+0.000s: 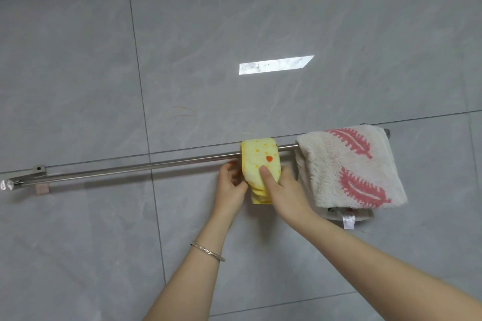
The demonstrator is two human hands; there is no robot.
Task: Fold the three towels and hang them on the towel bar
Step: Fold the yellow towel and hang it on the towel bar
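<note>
Yellow towel (pixel 258 154): small and pale yellow, folded into a narrow strip of several layers. The front has small orange dots and one larger orange-red mark, and the left side has a brighter yellow edge.
Where it is: draped over the towel bar (pixel 130 169) about mid-length, front flap hanging down, stacked layer ends showing at the bottom.
Left hand (pixel 232 186): fingers curled in on the strip's left edge, gripping it just below the bar.
Right hand (pixel 283 190): the thumb lies flat on the towel's front face. The other fingers are tucked behind it, so the flap is pinched between them.
White towel (pixel 347 164): thick, fluffy and off-white with pink feather motifs. It is folded and hung over the right end of the bar, just beside the yellow one, with a bare stretch of bar between them.
Label (pixel 348 221): a small white tag hangs below the white towel's lower edge.
Towel bar: a slim, shiny metal rod, bare along its left half, fixed by a bracket (pixel 39 170) near the left end.
Wall (pixel 91 60): large grey marbled tiles with a bright patch of light (pixel 273 65) above the bar.
Bracelet (pixel 207 251): a thin silver band on the left wrist.
</note>
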